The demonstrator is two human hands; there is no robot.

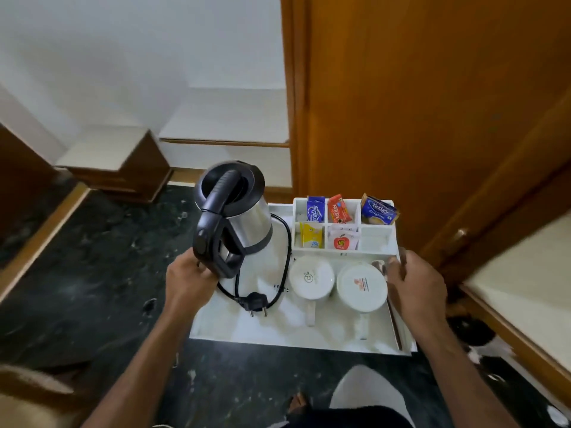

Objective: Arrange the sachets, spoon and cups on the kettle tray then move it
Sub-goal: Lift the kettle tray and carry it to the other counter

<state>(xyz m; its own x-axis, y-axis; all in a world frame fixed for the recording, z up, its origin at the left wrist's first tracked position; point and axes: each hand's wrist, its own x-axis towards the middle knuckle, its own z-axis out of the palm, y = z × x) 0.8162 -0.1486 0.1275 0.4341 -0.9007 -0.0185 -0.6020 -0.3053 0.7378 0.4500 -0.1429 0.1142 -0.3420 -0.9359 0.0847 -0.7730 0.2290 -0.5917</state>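
White plastic makes the kettle tray, which is held in the air above a dark marble floor, in front of a wooden door. Its load looks already arranged, so I judge that the carrying step is in hand. The steel kettle stands on the left part of the tray, and its black cord is coiled beside it with the plug lying on the tray floor, probably so that nothing hangs over the edge. At the far right corner the sachets stand upright in a small divided rack: Tetley tea, a red Nescafé stick, a blue, a yellow and a white packet; one compartment is empty. Two white cups sit upside down just in front of the rack, side by side, which I think keeps them clean and steady. The spoon lies along the right wall, beside the right cup. The left hand is closed over the left edge of the tray, its knuckles touching the kettle handle. The right hand is wrapped around the right edge, fingers curled inward near the spoon bowl. Both grips look firm, and holding two opposite sides helps to keep the tray level.
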